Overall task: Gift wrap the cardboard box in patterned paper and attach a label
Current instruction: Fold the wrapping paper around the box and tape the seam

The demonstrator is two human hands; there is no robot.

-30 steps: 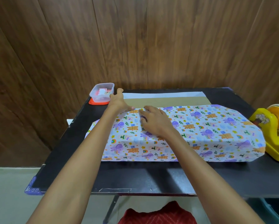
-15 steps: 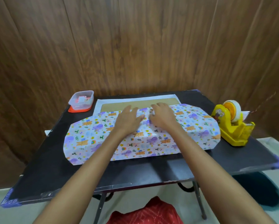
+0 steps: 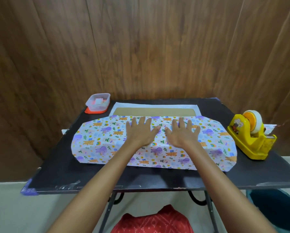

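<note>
A dark wood-panelled wall [image 3: 140,47] backs a matte black surface [image 3: 56,165]. At its middle lies the patterned paper [image 3: 98,142], glossy white with purple and orange cartoon animals. It is draped over the flat, oblong cardboard box [image 3: 154,111], whose long axis runs left to right. A bare brown strip of the box shows along the far edge, framed by the paper's white underside. The left hand [image 3: 139,132] and right hand [image 3: 183,133] press flat on the paper side by side, fingers spread and straight. A yellow plastic tape dispenser [image 3: 251,138] stands to the right. A clear, rounded plastic container [image 3: 98,103] on an orange lid sits far left.
</note>
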